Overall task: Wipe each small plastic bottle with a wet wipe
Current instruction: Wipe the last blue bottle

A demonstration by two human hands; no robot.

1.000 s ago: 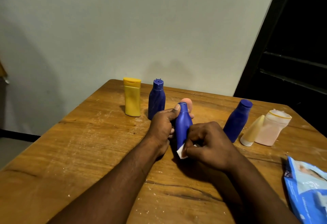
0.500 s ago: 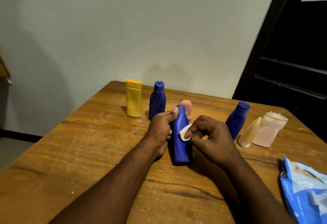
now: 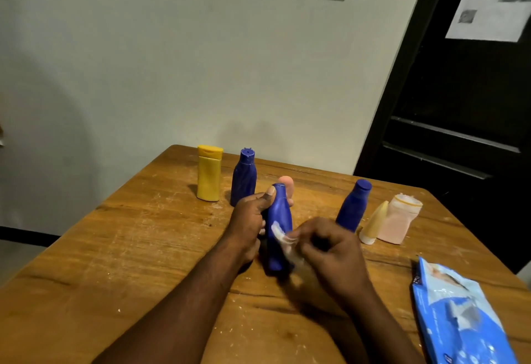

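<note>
Blue plastic bottle (image 3: 281,214) with a narrow neck stands upright near the middle of the scratched wooden surface (image 3: 138,237), held between both hands. The left hand (image 3: 249,220) grips its upper half, fingers curled round the far side and the thumb laid up along the neck. The right hand (image 3: 330,254) has its fingers bent and pinches a crumpled white wet wipe (image 3: 283,239) against the bottle's right flank. Hand and wipe are blurred, so the exact fingerhold cannot be told.

Just behind the bottle a rounded pink cap (image 3: 286,184) shows, its body hidden. Farther back on the left stand a yellow flat-capped bottle (image 3: 209,175) and, beside it, a dark blue flip-top bottle (image 3: 243,178). To the right stand a blue round-capped bottle (image 3: 354,205), a cream cone-shaped bottle (image 3: 375,224) and a translucent pink bottle (image 3: 399,221), the last two touching. A blue wipes packet (image 3: 459,314) lies at the near right edge.
</note>
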